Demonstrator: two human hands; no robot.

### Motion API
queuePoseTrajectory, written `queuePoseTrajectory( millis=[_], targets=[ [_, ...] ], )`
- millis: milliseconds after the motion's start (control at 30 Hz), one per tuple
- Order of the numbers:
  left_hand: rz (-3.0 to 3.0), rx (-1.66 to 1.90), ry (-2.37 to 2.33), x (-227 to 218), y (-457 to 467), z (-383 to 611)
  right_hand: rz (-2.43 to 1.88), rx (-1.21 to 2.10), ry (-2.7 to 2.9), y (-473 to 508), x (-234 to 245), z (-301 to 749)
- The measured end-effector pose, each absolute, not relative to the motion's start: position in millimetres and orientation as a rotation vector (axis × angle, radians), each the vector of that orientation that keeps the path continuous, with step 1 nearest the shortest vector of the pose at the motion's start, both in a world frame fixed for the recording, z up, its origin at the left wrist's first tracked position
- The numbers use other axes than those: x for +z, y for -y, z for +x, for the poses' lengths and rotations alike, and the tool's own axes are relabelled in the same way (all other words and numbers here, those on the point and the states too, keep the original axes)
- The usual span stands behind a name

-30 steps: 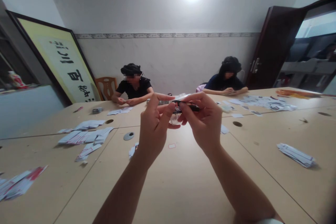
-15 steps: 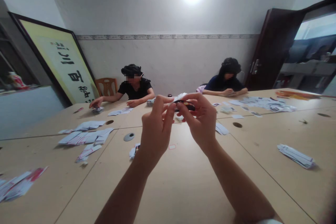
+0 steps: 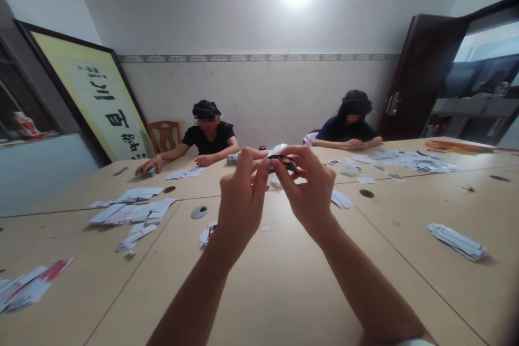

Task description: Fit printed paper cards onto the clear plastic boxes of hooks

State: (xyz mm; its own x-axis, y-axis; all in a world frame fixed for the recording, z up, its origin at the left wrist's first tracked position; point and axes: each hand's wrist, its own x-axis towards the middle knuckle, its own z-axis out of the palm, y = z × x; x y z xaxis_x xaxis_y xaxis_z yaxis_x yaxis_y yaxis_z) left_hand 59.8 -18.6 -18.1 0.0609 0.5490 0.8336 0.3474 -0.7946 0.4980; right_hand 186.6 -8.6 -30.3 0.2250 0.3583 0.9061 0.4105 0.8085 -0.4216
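Note:
In front of me, above the table, my left hand (image 3: 243, 194) and my right hand (image 3: 310, 189) are raised close together, fingertips almost meeting. Between them is a small dark printed card (image 3: 287, 162) with orange marks, bent into a curve. My right thumb and fingers pinch it, and my left fingertips close on its left end. A whitish, shiny piece (image 3: 278, 149) shows just above the card; whether it is plastic or paper I cannot tell. Behind my left wrist lies a small stack of cards (image 3: 207, 233), partly hidden.
White paper slips (image 3: 133, 212) lie in piles on the left of the table (image 3: 275, 292). A bundle of slips (image 3: 457, 240) is at right, with scattered papers (image 3: 405, 161) beyond. Two people sit across, one touching a small pile (image 3: 150, 171). Cable holes (image 3: 367, 193) dot the tabletop.
The right end of the dark card has tipped downward and its curve is stronger, with more orange showing. My hands hold nearly the same place. The person at left has shifted a hand over the pile.

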Motion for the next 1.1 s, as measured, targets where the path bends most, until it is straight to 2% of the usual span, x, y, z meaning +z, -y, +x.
queuePoseTrajectory(
  millis=[467,733,933,1100],
  targets=[
    [1.953,1.781,-0.806,-20,12,60,-0.684,-0.286,1.374,6,-31,185],
    [1.778,1.757,-0.778,-13,11,52,-0.593,0.291,1.277,9,-26,190],
    [1.727,1.749,-0.745,-11,14,53,-0.506,0.459,1.247,10,-23,194],
    [1.683,1.727,-0.723,-8,15,52,-0.509,0.439,1.235,10,-21,196]
  ],
)
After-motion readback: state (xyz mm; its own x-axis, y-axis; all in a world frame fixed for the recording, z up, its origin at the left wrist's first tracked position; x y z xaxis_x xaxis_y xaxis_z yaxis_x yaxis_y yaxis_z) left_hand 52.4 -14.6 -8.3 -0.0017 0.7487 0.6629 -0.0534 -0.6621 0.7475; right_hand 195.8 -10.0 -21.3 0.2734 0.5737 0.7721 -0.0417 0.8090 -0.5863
